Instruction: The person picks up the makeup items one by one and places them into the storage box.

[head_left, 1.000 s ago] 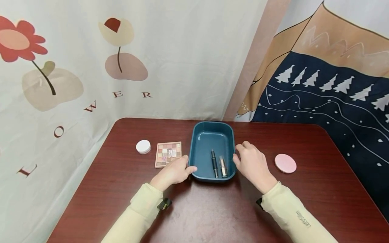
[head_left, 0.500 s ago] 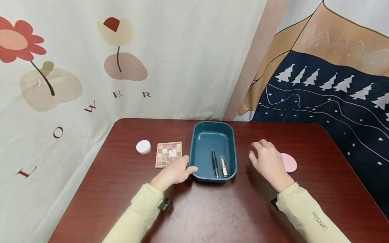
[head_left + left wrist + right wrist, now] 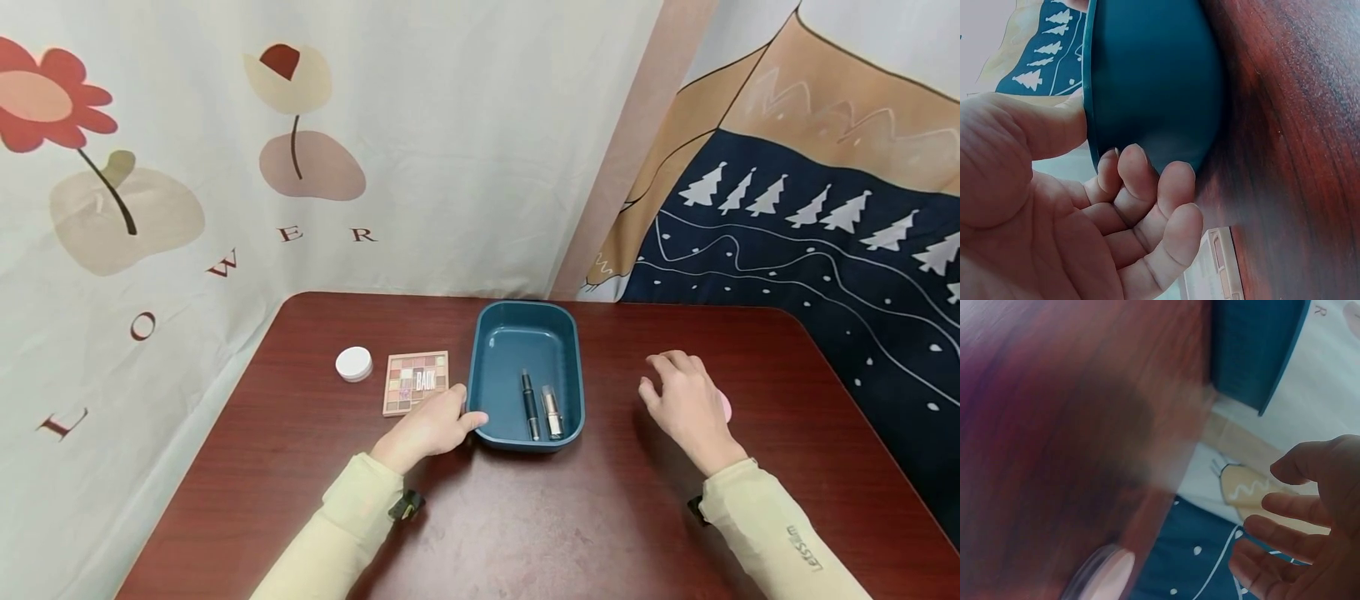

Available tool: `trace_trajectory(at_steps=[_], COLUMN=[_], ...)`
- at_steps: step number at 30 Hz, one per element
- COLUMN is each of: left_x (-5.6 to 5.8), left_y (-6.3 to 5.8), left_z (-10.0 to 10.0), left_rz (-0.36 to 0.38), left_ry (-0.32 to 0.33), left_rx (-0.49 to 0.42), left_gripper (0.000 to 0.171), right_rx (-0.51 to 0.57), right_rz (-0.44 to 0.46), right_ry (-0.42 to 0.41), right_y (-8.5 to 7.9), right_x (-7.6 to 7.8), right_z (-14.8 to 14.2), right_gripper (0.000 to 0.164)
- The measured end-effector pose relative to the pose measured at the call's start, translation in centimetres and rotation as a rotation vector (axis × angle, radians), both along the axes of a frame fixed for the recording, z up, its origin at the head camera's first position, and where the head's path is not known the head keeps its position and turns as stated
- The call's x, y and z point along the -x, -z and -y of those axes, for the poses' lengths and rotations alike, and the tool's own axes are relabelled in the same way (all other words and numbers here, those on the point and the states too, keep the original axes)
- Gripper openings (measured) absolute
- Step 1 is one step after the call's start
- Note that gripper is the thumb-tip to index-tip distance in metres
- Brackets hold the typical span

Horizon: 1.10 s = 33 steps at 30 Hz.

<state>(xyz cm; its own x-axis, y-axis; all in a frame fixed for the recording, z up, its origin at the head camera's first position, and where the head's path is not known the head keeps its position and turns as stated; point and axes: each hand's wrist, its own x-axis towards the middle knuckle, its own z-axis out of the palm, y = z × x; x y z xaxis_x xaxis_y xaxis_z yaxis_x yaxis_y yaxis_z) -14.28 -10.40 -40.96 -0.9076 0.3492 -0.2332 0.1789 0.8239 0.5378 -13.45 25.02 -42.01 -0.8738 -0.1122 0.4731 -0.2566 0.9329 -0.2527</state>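
Observation:
A dark blue rectangular bin [image 3: 525,342] stands near the back of the table. Its near left corner is in the grip of my left hand [image 3: 429,427]. In the left wrist view the thumb lies over the rim and the bent fingers [image 3: 1175,181] touch the outer wall. Inside the bin lie a slim black makeup pen [image 3: 529,407] and a lipstick-like tube [image 3: 552,412] with a clear cap. My right hand [image 3: 684,408] hovers over the table, holding nothing, fingers loosely bent. It mostly hides a round pink compact [image 3: 725,406], whose pink top [image 3: 1113,578] shows in the right wrist view.
An eyeshadow palette [image 3: 412,375] lies just left of the bin, close to my left hand. Farther left is a small white round jar [image 3: 354,364]. Printed curtains [image 3: 450,167] hang behind the reddish-brown table [image 3: 510,525].
My right hand has moved away from the bin's right side, rightward across the table to the pink compact. My left hand keeps its hold on the bin.

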Motion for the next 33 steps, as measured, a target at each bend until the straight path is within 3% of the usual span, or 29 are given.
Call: trace_trajectory(at_steps=[12, 24, 33], left_x=[0.0, 0.1, 0.1], left_y=[0.1, -0.1, -0.2], left_z=[0.0, 0.0, -0.1], left_rz=[-0.002, 0.033, 0.024], left_ry=[0.000, -0.009, -0.004], left_rx=[0.000, 0.001, -0.001], left_gripper=[0.031, 0.031, 0.030], right_rx=[-0.039, -0.087, -0.085], right_rz=[0.087, 0.243, 0.339], right_ry=[0.067, 0.123, 0.149], right_y=[1.2, 1.8, 2.2], right_x=[-0.1, 0.2, 0.2], right_z=[-2.7, -4.6, -5.5], right_gripper=[0.040, 0.058, 0.063])
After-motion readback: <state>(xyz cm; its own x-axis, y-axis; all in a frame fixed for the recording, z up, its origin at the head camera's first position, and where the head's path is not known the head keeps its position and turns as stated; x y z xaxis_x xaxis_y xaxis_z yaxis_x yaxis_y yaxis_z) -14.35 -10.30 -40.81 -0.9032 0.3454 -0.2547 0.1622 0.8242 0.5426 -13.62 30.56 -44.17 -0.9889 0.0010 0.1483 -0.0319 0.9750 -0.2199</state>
